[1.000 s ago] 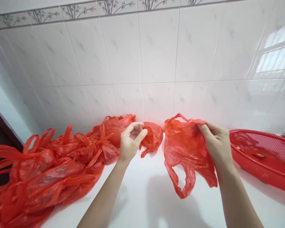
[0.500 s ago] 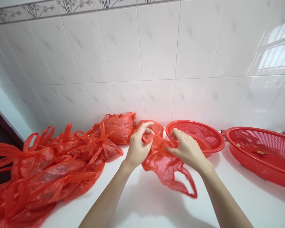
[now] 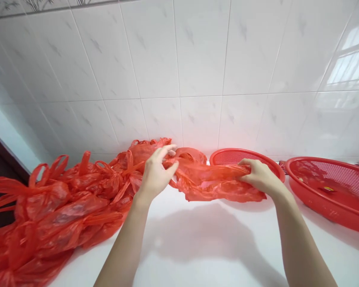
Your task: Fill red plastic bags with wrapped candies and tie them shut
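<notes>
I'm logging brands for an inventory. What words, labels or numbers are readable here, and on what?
No text can be read anywhere.
The red plastic bag held between the left hand and right hand shows no print, nor does the pile of bags.
A small yellowish mark inside the large red basket may be a label, but it is too small to read.

white counter (image 3: pixel 203 247): heap of red bags (image 3: pixel 56 211) left; small red basket (image 3: pixel 242 152), large red basket (image 3: pixel 332 209) right.

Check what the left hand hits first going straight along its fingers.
Probably the crumpled red plastic bag at the white tiled wall, past the left hand holding the stretched red plastic bag; depth unclear.
</notes>
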The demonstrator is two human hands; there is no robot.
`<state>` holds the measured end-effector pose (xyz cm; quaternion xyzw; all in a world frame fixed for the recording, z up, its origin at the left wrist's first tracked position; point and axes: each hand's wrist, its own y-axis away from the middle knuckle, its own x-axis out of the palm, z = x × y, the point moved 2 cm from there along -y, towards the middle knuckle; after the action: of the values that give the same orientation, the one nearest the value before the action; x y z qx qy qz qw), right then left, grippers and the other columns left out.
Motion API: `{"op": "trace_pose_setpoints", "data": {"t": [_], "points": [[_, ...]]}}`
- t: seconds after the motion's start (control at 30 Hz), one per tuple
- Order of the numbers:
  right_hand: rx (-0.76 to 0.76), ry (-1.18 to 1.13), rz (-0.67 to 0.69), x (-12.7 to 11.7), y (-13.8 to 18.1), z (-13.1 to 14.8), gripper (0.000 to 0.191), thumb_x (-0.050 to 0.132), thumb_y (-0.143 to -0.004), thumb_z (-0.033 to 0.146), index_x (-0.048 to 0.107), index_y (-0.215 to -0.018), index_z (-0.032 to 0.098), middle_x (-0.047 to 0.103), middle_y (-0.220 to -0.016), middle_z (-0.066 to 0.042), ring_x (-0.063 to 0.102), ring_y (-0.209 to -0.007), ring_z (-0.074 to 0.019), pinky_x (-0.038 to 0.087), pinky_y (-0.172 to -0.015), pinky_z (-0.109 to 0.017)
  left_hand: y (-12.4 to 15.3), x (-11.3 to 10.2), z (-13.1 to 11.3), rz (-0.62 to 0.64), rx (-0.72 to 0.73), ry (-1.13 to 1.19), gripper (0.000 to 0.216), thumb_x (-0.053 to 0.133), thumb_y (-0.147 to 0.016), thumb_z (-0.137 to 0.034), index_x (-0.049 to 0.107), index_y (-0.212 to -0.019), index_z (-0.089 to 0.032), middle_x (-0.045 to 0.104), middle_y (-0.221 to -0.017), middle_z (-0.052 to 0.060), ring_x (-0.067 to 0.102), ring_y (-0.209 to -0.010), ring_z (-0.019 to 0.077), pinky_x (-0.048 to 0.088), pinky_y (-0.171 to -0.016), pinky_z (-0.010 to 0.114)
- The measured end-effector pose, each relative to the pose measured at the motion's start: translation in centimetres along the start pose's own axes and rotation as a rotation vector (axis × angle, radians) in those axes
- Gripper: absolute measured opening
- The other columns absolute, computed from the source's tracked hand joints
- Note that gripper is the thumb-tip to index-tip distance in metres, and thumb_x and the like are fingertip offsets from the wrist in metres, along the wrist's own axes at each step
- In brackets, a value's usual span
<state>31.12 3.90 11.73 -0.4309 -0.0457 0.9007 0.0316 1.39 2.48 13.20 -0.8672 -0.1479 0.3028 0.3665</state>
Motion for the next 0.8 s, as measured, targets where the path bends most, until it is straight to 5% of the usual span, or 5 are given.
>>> {"op": "trace_pose_setpoints", "data": {"t": [0.17,0.33,0.57,0.7,0.8], "points": [[-0.123,-0.180,0.087,-0.8,0.4,-0.3,0.048,0.068,-0.069,0.027,0.062,-0.117,0.023,0.071,-0.103,-0.005,0.068,-0.091,-0.0249,0.052,-0.069,-0.030,0.7,1.2,-0.7,0.423,0.056,0.055,0.060,0.062,-0.085,-0.021,0.053,-0.143,-0.032,0.062,-0.136,0.005,0.062,-0.118,0.0204,0.056,-0.086,0.029],[-0.079,-0.136,0.167,-1.6,0.5,-1.5,0.061,0.075,-0.065,0.036,0.062,-0.124,0.024,0.065,-0.098,-0.005,0.065,-0.083,-0.0227,0.051,-0.067,-0.031,0.7,1.2,-0.9,0.655,0.080,0.118,0.034,0.052,-0.081,-0.007,0.077,-0.095,-0.024,0.074,-0.099,0.002,0.067,-0.091,0.0156,0.052,-0.075,0.024],[0.051,-0.108,0.278,-2.6,0.4,-4.7,0.044,0.079,-0.054,0.026,0.072,-0.098,0.024,0.058,-0.069,0.002,0.057,-0.065,-0.0173,0.045,-0.055,-0.026,1.5,4.4,-0.1,0.993,-0.003,0.188,0.028,0.056,-0.078,-0.007,0.079,-0.087,-0.020,0.077,-0.092,0.002,0.070,-0.085,0.0158,0.050,-0.075,0.023],[0.314,-0.092,0.177,-2.8,-0.5,-7.7,0.024,0.078,-0.046,0.014,0.064,-0.064,0.022,0.055,-0.054,0.003,0.054,-0.051,-0.0159,0.044,-0.045,-0.027,3.3,8.3,-0.1,1.137,0.007,0.190,0.033,0.055,-0.076,-0.002,0.080,-0.088,-0.019,0.078,-0.093,0.003,0.069,-0.086,0.0155,0.049,-0.076,0.021],[0.410,-0.121,0.093,-2.9,-1.0,-10.3,0.026,0.073,-0.046,0.007,0.051,-0.048,0.022,0.053,-0.044,0.002,0.053,-0.044,-0.0169,0.046,-0.042,-0.030,4.9,10.6,-0.3,1.134,-0.004,0.142,0.038,0.052,-0.075,0.000,0.082,-0.091,-0.018,0.078,-0.097,0.005,0.068,-0.089,0.0174,0.049,-0.078,0.023]]}}
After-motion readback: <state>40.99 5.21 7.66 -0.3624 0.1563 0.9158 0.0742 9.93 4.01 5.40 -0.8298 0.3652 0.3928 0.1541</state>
